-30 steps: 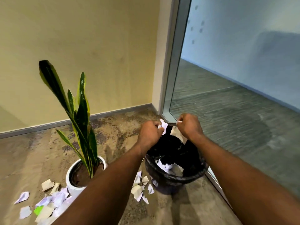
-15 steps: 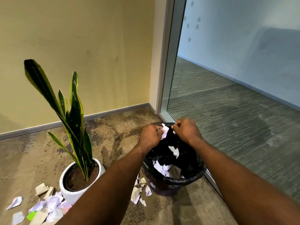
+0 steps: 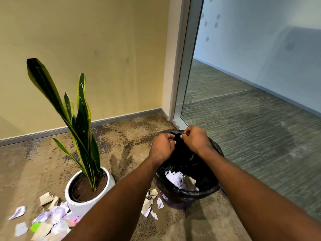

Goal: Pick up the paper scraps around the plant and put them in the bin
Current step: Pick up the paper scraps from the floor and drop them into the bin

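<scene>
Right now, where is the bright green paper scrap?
The green scrap lies at the lower left of the head view, on the carpet among pale scraps, left of the white pot.

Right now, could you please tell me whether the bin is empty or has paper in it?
Not empty: the bin holds white and tan paper scraps lying low inside, well below its rim.

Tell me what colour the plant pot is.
The plant pot is plain white, seen best in the head view.
</scene>
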`<action>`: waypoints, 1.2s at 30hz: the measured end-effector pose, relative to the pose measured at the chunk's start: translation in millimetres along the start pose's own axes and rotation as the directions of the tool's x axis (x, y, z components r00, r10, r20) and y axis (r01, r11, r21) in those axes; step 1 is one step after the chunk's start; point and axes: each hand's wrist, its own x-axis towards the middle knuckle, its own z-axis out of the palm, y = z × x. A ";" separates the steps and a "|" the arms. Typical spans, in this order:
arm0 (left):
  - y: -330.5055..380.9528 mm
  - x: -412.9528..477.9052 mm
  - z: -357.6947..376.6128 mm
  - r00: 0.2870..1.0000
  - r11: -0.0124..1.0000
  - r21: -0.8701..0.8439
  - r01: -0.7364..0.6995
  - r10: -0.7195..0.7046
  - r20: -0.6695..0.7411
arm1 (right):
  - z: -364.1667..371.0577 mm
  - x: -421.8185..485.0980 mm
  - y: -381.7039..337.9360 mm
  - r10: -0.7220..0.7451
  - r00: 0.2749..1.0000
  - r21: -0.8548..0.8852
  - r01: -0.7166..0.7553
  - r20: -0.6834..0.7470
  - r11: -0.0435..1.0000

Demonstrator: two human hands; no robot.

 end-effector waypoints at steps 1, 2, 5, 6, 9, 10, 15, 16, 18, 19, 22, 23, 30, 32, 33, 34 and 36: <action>-1.0 -0.8 -3.1 1.000 1.000 -0.016 -0.002 0.002 -0.026 | 2.6 -0.5 -5.1 -0.030 0.999 0.008 0.030 -0.013 1.000; -3.3 -2.2 -7.5 0.998 1.000 -0.031 -0.005 0.003 -0.056 | 6.4 -1.3 -11.8 -0.065 0.998 0.014 0.066 -0.022 0.998; -17.6 -10.7 -26.1 0.988 0.999 -0.047 -0.014 0.007 -0.153 | 22.7 -8.9 -38.2 -0.182 0.983 0.039 0.183 -0.026 0.982; -23.9 -15.1 -32.1 0.983 0.999 -0.049 -0.011 0.001 -0.185 | 29.1 -13.6 -47.9 -0.223 0.974 0.042 0.224 -0.026 0.974; -57.7 -35.9 -51.7 0.964 0.999 -0.014 0.032 -0.035 -0.265 | 62.1 -35.6 -79.0 -0.344 0.939 0.092 0.343 -0.009 0.935; -71.2 -44.5 -57.7 0.961 0.998 0.005 0.057 -0.054 -0.270 | 76.6 -44.5 -88.5 -0.390 0.921 0.103 0.387 0.008 0.916; -139.9 -81.0 -66.2 0.961 0.974 0.122 0.192 -0.161 -0.225 | 157.9 -84.4 -108.1 -0.514 0.833 0.105 0.503 0.204 0.858; -151.3 -86.0 -63.5 0.959 0.964 0.142 0.224 -0.193 -0.207 | 171.9 -89.8 -102.4 -0.488 0.845 0.097 0.478 0.219 0.873; -177.5 -95.9 -53.7 0.953 0.949 0.154 0.274 -0.246 -0.179 | 199.8 -98.8 -82.8 -0.387 0.881 0.049 0.389 0.272 0.920; -189.8 -100.9 -47.1 0.946 0.945 0.140 0.296 -0.270 -0.182 | 211.5 -101.9 -69.5 -0.328 0.894 0.011 0.341 0.304 0.940; -223.9 -116.5 -27.5 0.930 0.929 0.117 0.352 -0.333 -0.156 | 236.2 -107.2 -25.1 -0.211 0.905 -0.100 0.264 0.370 0.959; -234.3 -119.9 -20.9 0.931 0.924 0.125 0.360 -0.347 -0.116 | 242.3 -107.2 -11.4 -0.203 0.895 -0.142 0.279 0.397 0.950; -276.1 -110.0 16.5 0.937 0.918 0.209 0.337 -0.349 0.022 | 283.9 -97.3 44.3 -0.063 0.851 -0.249 0.222 0.521 0.943; -279.7 -104.1 24.0 0.941 0.917 0.231 0.324 -0.338 0.022 | 294.5 -95.8 47.7 -0.106 0.838 -0.244 0.273 0.535 0.931; -281.8 -101.4 27.5 0.943 0.918 0.235 0.319 -0.332 0.020 | 300.3 -94.3 49.3 -0.131 0.831 -0.244 0.303 0.540 0.921; -283.8 -98.8 31.0 0.945 0.920 0.236 0.314 -0.327 0.017 | 305.9 -92.3 50.7 -0.152 0.821 -0.246 0.333 0.550 0.910; -288.3 -94.9 35.9 0.949 0.922 0.246 0.299 -0.315 0.026 | 315.4 -89.7 52.8 -0.180 0.793 -0.266 0.395 0.583 0.880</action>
